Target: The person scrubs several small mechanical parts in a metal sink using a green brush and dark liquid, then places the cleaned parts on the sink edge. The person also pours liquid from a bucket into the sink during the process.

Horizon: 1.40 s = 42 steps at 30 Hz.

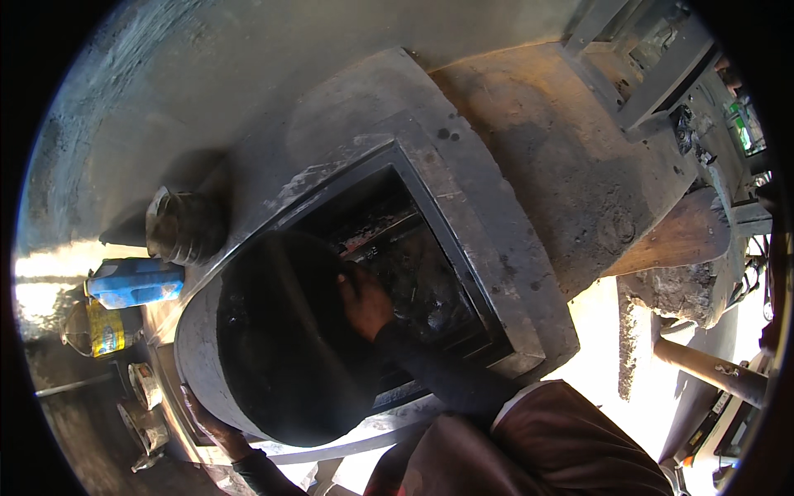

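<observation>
Bucket (285, 341) may slip if left hand (217, 426), holding it at seven o'clock, loosens; right hand (369, 304), two o'clock: cannot tell grip.

A brown, softly creased garment (579, 446) is worn at the near right, edged by a pale strip (514, 403). Dark, close-fitting sleeves are worn: the right sleeve (451, 372) and the left sleeve (263, 473). The left hand (217, 427) and right hand (368, 307) are left bare.
</observation>
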Each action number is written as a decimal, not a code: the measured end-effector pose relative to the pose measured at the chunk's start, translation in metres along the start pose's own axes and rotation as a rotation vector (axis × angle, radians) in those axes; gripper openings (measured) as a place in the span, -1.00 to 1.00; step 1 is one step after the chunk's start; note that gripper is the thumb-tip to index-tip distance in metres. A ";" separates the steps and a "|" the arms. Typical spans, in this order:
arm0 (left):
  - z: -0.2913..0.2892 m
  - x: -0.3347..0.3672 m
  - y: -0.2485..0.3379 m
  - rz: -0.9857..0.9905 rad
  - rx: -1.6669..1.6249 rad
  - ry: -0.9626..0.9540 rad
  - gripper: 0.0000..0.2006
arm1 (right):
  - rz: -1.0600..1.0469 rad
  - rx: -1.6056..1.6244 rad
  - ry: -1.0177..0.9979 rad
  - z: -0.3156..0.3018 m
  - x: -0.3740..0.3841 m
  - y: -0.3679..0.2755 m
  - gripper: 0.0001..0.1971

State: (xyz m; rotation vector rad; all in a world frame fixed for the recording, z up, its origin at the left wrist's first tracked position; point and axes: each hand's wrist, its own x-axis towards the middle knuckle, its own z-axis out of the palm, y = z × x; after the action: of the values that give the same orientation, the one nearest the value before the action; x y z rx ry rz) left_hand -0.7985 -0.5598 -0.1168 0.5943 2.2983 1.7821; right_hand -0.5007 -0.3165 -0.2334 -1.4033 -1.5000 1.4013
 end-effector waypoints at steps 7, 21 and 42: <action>-0.005 -0.003 -0.007 0.187 0.179 -0.042 -0.48 | -0.077 -0.027 0.026 0.004 0.000 0.008 -0.40; -0.006 -0.003 -0.002 0.299 0.332 -0.159 -0.43 | 0.084 -0.106 -0.153 -0.006 -0.010 0.004 -0.22; -0.010 0.001 -0.003 0.352 0.356 -0.158 -0.46 | 0.091 -0.038 -0.203 -0.008 -0.014 0.007 -0.13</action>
State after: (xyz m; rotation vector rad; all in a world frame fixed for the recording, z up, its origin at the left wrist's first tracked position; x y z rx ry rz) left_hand -0.8036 -0.5688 -0.1172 1.2180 2.5329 1.3827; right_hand -0.4882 -0.3285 -0.2357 -1.4025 -1.6138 1.6199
